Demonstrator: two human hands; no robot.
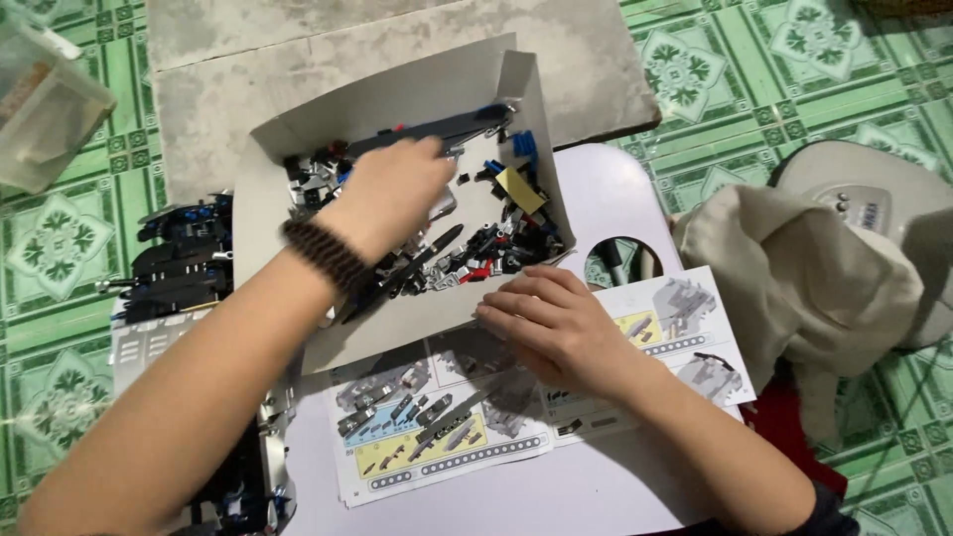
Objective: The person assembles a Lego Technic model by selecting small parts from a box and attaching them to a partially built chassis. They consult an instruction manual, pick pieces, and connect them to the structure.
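left hand in parts box, right hand on booklet

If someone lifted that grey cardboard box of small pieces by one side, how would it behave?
The box looks like thin card with an open top, so it would probably flex. Its loose pieces would likely slide and spill. The left hand reaching inside suggests it stays steady when flat.

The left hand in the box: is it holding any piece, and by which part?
It cannot be told. The left hand reaches palm-down into the cardboard box of building pieces, its fingertips hidden.
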